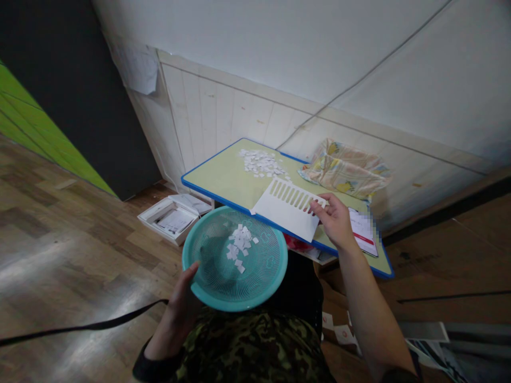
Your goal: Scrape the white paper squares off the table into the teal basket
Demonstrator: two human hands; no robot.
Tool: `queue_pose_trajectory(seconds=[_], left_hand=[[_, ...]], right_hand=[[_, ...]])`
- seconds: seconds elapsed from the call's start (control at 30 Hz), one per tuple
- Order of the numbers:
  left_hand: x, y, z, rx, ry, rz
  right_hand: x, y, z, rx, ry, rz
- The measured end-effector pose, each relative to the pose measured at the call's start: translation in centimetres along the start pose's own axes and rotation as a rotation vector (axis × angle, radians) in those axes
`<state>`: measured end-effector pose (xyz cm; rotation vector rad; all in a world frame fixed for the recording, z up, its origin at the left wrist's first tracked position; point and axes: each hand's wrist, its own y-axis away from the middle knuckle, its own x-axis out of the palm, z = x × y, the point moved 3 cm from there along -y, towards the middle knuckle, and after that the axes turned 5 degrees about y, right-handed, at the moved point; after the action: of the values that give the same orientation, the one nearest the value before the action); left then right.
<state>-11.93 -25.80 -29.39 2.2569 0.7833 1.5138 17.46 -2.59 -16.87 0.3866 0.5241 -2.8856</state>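
Observation:
My left hand [184, 292] grips the rim of a turquoise plastic basket [261, 282], thumb over the edge. Small white paper pieces [240, 242] lie in a loose heap inside it. In my right hand [333, 218] is a white slotted sheet [277, 213], pinched near its right end. The sheet rests low over the table's front edge, its row of long slots facing the back. Behind it, more white paper pieces [261, 162] are scattered across the pale-yellow table [211, 173] with a blue rim.
A patterned cloth-covered basket [347, 167] stands at the back right of the table. A phone or tablet with a lit screen [362, 231] lies by my right wrist. An open white box [170, 218] sits on the floor at left. A cable [359, 80] runs along the wall.

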Motion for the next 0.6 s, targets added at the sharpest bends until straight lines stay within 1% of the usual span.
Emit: queue_pose_trajectory(seconds=[0.1, 0.3, 0.37, 0.5, 0.6], left_hand=[[0.0, 0.1, -0.2, -0.035, -0.017, 0.031], [0.8, 0.8, -0.4, -0.01, -0.059, 0.05], [1.0, 0.9, -0.3, -0.004, -0.064, 0.04], [1.0, 0.8, -0.3, -0.013, -0.061, 0.004], [0.9, 0.9, -0.3, -0.027, -0.064, 0.002]], right_hand=[[-0.1, 0.1, 0.3, -0.007, -0.006, 0.021], [-0.1, 0.3, 0.8, -0.021, -0.008, 0.056], [-0.4, -0.1, 0.7, -0.032, -0.016, 0.002], [-1.5, -1.2, 0.5, -0.077, -0.034, -0.21], [-1.6, -1.2, 0.9, -0.139, 0.039, -0.275]])
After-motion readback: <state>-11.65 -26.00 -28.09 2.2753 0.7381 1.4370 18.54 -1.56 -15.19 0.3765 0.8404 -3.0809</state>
